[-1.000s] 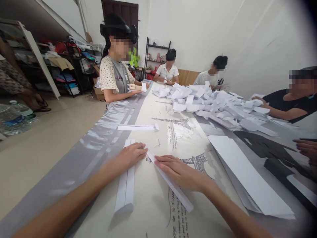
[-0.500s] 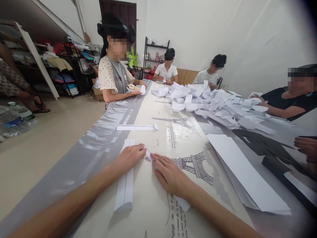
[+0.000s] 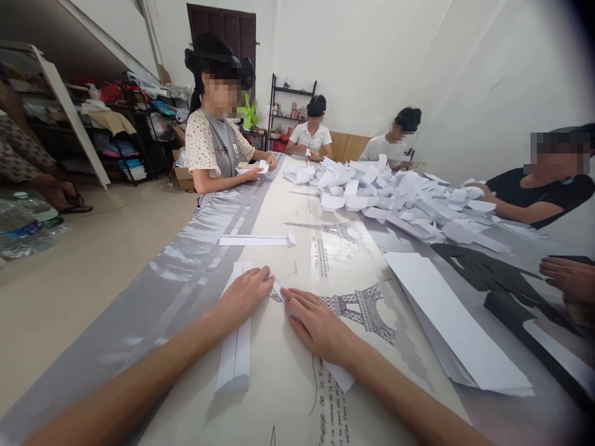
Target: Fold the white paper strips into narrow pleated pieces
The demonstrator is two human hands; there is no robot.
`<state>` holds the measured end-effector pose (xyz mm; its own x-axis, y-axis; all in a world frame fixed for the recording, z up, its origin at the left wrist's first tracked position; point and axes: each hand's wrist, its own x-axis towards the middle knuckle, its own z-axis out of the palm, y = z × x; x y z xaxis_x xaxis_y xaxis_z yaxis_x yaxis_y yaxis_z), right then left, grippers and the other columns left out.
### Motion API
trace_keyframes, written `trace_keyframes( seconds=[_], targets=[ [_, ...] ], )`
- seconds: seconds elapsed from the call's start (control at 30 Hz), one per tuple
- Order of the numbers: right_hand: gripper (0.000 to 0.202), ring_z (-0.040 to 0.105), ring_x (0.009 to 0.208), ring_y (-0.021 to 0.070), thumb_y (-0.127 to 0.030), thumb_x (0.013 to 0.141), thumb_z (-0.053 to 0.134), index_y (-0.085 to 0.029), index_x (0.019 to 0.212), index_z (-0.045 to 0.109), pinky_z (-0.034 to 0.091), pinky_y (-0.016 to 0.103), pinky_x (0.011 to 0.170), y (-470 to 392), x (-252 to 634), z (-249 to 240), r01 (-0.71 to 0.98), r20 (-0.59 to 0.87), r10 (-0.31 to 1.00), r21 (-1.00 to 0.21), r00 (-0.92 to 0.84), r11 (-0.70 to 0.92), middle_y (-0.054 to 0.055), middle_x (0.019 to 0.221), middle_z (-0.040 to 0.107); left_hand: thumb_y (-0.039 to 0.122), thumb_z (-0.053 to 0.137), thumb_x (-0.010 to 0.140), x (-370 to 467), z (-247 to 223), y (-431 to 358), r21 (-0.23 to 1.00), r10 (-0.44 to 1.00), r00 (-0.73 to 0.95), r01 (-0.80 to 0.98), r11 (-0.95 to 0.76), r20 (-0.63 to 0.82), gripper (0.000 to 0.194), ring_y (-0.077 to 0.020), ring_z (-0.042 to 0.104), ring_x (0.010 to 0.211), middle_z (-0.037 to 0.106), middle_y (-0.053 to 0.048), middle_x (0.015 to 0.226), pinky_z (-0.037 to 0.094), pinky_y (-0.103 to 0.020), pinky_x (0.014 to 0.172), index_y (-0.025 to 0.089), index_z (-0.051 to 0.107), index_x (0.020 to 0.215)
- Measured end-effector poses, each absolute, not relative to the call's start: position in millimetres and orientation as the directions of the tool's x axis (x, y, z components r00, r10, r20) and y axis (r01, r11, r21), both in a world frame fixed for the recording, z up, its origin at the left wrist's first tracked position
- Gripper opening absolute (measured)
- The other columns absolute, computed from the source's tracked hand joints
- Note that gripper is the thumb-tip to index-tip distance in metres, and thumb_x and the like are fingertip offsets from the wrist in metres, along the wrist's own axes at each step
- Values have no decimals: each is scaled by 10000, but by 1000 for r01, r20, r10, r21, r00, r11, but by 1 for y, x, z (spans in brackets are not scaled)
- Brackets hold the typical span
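Hands on paper, printed tablecloth, shelves

White strip, tower-printed cream tablecloth

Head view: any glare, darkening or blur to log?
Head view: pale glare on the printed cover beyond the right hand, shiny streaks on the gray cloth, a dark top right corner, and a soft-looking co-worker's hand at the right edge.

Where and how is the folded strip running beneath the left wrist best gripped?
Probably pinch the folded strip by its near end, from the person's side: that end appears curled up and is uncovered, while the left hand hides the middle.
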<state>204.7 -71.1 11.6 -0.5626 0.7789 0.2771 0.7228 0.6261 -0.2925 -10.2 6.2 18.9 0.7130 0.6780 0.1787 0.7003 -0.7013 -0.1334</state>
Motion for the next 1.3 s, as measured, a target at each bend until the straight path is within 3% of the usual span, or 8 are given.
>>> trace_keyframes(
  seconds=[0.23,0.37,0.5,0.7,0.9,1.03,1.13,1.3],
  targets=[
    [301,448,1440,232,-147,1012,451,-194,1275,588,433,466,1168,-70,209,6,709,294,775,-315,-559,631,90,1512,542,267,407,1053,5,-7,3,-81,628,673,705,-705,392,309,-314,599,1232,689,-197,1189,431,-448,1078,101,666,1084],
    [471,421,1455,260,-267,1005,537,-172,1464,493,418,484,1179,-82,217,9,735,251,797,-307,-550,604,98,1541,509,411,348,1074,12,-3,-5,-15,683,626,741,-671,377,434,-336,595,1214,663,-231,1190,452,-455,1031,80,628,1079],
    [500,410,1466,256,-275,1032,494,-186,1522,446,425,491,1176,-108,227,12,772,217,809,-246,-546,586,87,1575,468,578,315,1053,13,7,-8,35,714,624,745,-666,318,516,-315,618,1064,654,-166,1087,471,-470,954,136,580,1029],
    [626,441,1447,275,-281,1011,547,-208,1593,328,474,501,1144,-148,246,10,784,222,800,-176,-558,596,87,1582,455,536,398,1038,14,6,-10,31,733,613,761,-648,294,487,-336,566,1203,616,-197,1256,412,-499,1038,110,533,1232],
    [357,603,1238,260,-280,1035,493,-269,1374,605,547,467,1028,-157,252,18,796,222,901,-421,-373,434,69,1369,642,534,447,1020,17,0,-11,39,752,595,777,-629,284,531,-363,521,1303,587,-228,1341,378,-527,1102,86,542,1286],
    [239,658,742,192,-350,1003,534,-246,1114,718,576,355,664,-145,245,24,730,123,982,-658,-142,188,52,954,701,551,468,1005,19,-3,-12,49,770,569,794,-605,288,578,-388,504,1328,569,-244,1379,365,-558,1118,73,540,1321],
    [156,601,655,168,-351,946,605,-237,948,712,503,307,590,-138,242,28,669,13,997,-741,-78,62,11,792,657,554,440,1013,19,-6,-11,45,768,562,797,-602,306,580,-389,502,1332,566,-250,1386,365,-563,1115,73,541,1321],
    [125,544,637,153,-299,888,649,-218,796,624,427,277,580,-134,243,29,648,-83,995,-761,-51,-30,-18,699,613,654,392,998,19,-11,-11,16,762,571,797,-603,306,681,-411,457,1387,551,-255,1422,355,-571,1118,85,508,1354]
  ],
)
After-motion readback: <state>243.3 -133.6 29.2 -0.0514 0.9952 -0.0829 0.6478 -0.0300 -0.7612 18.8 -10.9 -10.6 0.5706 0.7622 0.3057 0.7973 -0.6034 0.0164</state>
